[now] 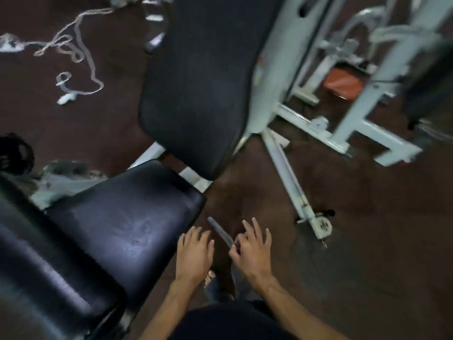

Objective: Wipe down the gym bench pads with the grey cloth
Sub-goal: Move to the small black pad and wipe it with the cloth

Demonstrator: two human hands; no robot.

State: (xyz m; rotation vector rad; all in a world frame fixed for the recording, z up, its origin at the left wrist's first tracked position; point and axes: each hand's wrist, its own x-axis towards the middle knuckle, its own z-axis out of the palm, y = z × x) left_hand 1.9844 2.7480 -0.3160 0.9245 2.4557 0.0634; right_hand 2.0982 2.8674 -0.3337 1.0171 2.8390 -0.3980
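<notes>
Head view | cloth (220, 231): thin grey strip pinched at one end by right hand (251, 251), beside seat pad (127, 224) | left hand (195, 253) spread, holding nothing | likely light, limp; bunch mid-length.

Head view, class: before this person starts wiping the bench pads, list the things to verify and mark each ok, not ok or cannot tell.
1. Cloth in hand: cannot tell; the right hand pinches a thin grey strip, too blurred to identify.
2. Left hand free: ok, fingers spread, holding nothing.
3. Seat pad within reach: ok, just left of the hands.
4. Back pad unobstructed: ok, nothing lies on it.
5. Hands on a pad: not ok, both are over the floor.
</notes>
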